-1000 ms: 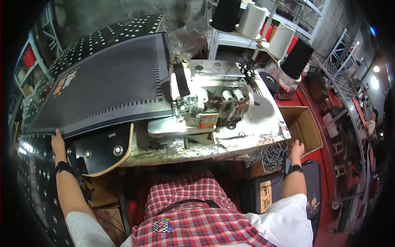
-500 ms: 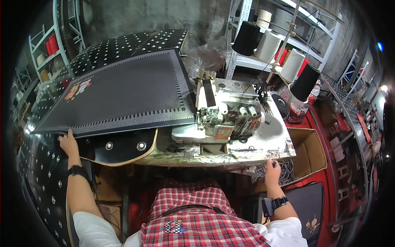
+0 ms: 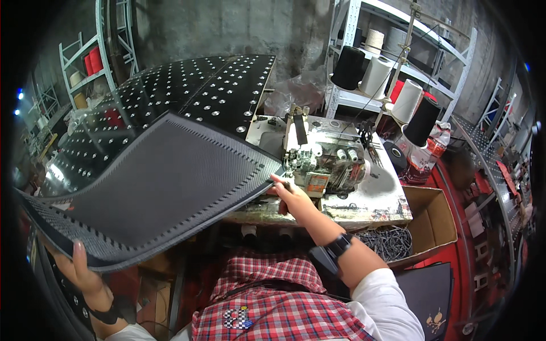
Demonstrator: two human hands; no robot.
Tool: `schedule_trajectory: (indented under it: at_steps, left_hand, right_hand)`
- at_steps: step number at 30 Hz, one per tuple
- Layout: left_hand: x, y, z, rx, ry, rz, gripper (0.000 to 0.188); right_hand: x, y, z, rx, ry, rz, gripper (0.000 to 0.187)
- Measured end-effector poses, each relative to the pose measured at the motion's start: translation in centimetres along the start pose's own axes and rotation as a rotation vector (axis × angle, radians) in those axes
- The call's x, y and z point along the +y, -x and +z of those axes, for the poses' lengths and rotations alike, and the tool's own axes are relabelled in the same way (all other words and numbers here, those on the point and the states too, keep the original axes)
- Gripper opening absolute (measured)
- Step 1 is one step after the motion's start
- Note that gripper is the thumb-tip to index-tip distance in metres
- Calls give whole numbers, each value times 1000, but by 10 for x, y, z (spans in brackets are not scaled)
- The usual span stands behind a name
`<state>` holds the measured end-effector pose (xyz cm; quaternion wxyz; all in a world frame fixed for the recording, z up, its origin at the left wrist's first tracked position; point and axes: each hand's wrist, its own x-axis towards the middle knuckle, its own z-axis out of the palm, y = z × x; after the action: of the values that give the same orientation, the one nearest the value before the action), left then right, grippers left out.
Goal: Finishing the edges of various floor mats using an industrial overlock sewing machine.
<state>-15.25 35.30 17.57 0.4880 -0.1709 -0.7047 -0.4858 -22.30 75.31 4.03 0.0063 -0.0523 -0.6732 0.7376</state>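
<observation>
A large dark grey floor mat (image 3: 148,182) with a dashed border is lifted and bowed, its left side curling up. My left hand (image 3: 85,278) grips its near left edge, thumb on top and fingers underneath. My right hand (image 3: 291,196) is closed at the mat's right corner, beside the needle area of an overlock sewing machine (image 3: 324,153). Something small and dark shows among the right fingers, too little of it to name. The mat's picture seen before is now out of sight.
A black table with metal studs (image 3: 227,85) stretches behind the mat. Thread cones (image 3: 375,77) stand on the right by a white shelf. A cardboard box (image 3: 435,221) with grey scraps (image 3: 387,241) sits right of the machine table (image 3: 387,196). Another dark mat (image 3: 424,295) lies below.
My right hand has come from the table's right front edge to the mat's corner. The mat has swung left and towards me, off the machine, its left side raised by my left hand.
</observation>
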Motion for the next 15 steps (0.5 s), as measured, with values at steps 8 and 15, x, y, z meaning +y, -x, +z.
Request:
schedule_trajectory:
  at_steps: [8, 15]
  left_hand:
    - [86, -7, 30, -658, 445, -393, 61]
    - [83, -22, 92, -1045, 243, -146, 18]
  right_hand:
    - [18, -12, 9, 112, -380, 64, 29]
    - [29, 3, 2, 132, -331, 17, 32]
